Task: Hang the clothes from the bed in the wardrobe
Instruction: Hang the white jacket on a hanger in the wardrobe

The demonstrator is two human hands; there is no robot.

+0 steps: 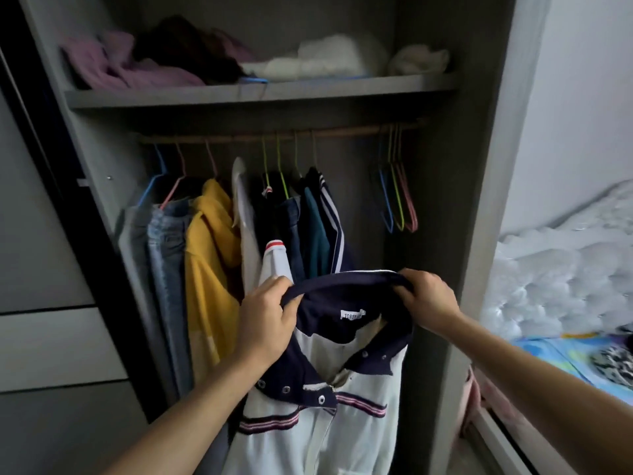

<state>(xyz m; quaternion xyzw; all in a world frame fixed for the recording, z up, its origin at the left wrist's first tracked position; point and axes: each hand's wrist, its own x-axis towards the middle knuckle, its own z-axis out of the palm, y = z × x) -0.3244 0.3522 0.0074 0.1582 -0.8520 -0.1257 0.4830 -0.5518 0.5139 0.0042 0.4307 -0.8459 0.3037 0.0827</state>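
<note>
Fingers (pixel 275 289) pinching navy collar (pixel 342 281), white shirt (pixel 363 440)

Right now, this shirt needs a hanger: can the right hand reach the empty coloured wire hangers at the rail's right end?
Likely yes, once freed: the right hand grips the white shirt's navy collar; nothing blocks the empty wire hangers above.

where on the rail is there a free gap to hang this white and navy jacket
Bare rail lies between the navy striped top and the empty hangers, likely room for the jacket. From the jeans to that top it is crowded. The shelf above is piled with clothes.
</note>
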